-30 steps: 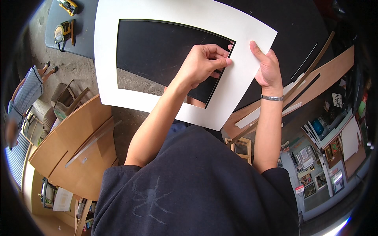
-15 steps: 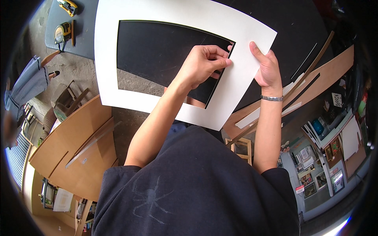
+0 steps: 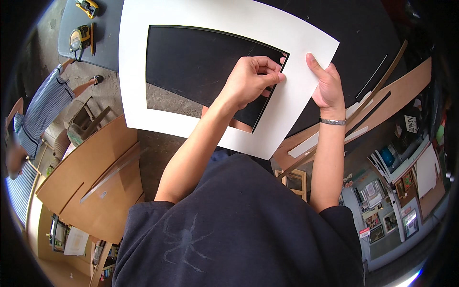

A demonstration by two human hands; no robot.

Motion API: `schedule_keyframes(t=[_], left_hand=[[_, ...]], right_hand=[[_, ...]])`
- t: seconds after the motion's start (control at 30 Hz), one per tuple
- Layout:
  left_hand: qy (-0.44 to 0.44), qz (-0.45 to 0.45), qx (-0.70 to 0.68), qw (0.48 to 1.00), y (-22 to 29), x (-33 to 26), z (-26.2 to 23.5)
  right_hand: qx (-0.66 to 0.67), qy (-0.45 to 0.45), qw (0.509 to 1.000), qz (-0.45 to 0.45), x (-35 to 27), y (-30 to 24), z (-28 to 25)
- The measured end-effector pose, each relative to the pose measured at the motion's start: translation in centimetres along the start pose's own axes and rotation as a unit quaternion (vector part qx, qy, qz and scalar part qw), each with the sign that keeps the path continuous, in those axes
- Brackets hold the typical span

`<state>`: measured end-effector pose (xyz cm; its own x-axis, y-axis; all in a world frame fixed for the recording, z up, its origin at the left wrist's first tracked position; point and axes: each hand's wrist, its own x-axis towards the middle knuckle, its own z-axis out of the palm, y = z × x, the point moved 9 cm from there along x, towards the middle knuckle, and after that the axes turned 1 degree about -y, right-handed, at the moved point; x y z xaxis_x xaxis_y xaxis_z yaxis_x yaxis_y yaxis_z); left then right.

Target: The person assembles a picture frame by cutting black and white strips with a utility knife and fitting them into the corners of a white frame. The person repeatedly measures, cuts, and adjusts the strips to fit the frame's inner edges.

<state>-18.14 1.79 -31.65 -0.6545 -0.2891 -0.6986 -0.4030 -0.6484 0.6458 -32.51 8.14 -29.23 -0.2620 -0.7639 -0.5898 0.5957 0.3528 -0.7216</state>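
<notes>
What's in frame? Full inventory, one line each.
mat board: 1, white with rectangular window, held above the table
table: 1, black top, under the board
tape measure: 1, yellow and black, grey surface upper left
wood strips: several, brown, right of the board
brown boards: several, lower left
picture frame: 1, wooden, below the table edge
other person: 1, striped shirt, far left
bracelet: 1, silver, right wrist
left hand: fingers pinch the window's right corner
right hand: grips the board's right edge

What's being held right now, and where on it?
A white mat board: left hand pinches the window's inner corner, right hand grips its outer right edge.
</notes>
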Motion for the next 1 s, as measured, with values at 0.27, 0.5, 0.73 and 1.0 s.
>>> schedule_keyframes(t=[0.27, 0.5, 0.73, 1.0], left_hand=[[0.008, 0.024, -0.005, 1.000, 0.0, 0.0, 0.2], [0.016, 0.025, -0.008, 1.000, -0.4, -0.1, -0.1], [0.043, 0.045, -0.001, 0.998, 0.3, -0.4, 0.3], [0.051, 0.091, -0.105, 0.989, 0.9, 0.0, 1.5]], right_hand=[[0.018, 0.045, 0.999, 0.015, -0.4, 0.8, -1.2], [-0.047, 0.090, 0.994, 0.037, -4.4, 3.0, -1.1], [-0.014, 0.148, 0.989, 0.029, -4.7, 3.7, -2.3], [0.048, 0.103, 0.990, 0.082, -5.6, 7.2, -5.6]])
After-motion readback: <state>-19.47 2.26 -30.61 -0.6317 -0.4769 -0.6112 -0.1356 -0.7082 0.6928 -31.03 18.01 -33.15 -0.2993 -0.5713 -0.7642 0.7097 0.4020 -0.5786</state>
